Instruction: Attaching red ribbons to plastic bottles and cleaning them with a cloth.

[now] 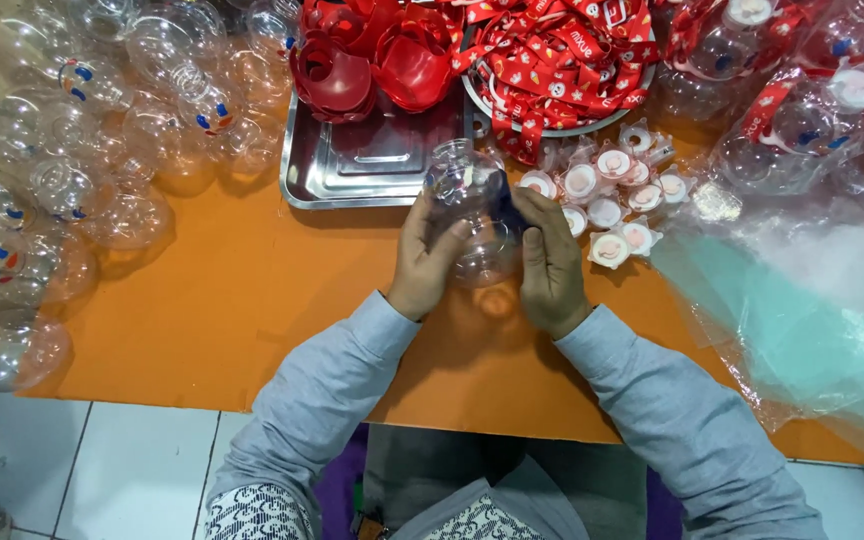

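Clear bottles [72, 170] crowd the tabletop's [222, 300] left edge. At mid-tabletop, the left hand [427, 262] wraps its fingers around a clear round bottle [472, 205]. The right hand [550, 262] pinches something dark against the bottle's side, apparently fitting it on; seating it likely needs steady pressure. Both wrists angle inward.

Small assembly or packing workshop, worked at floor level. Orange mat [252, 290] spread over white floor tiles [142, 470] as the work surface. Heaps of identical clear plastic bottles [82, 150] at far left, many more at far right already fitted with red straps. Steel tray [372, 165] of red plastic parts [372, 50], bowl of red lanyards [562, 60], cluster of small white caps [607, 200], stack of clear plastic bags [802, 300] at right. Batch handwork, many of one item.
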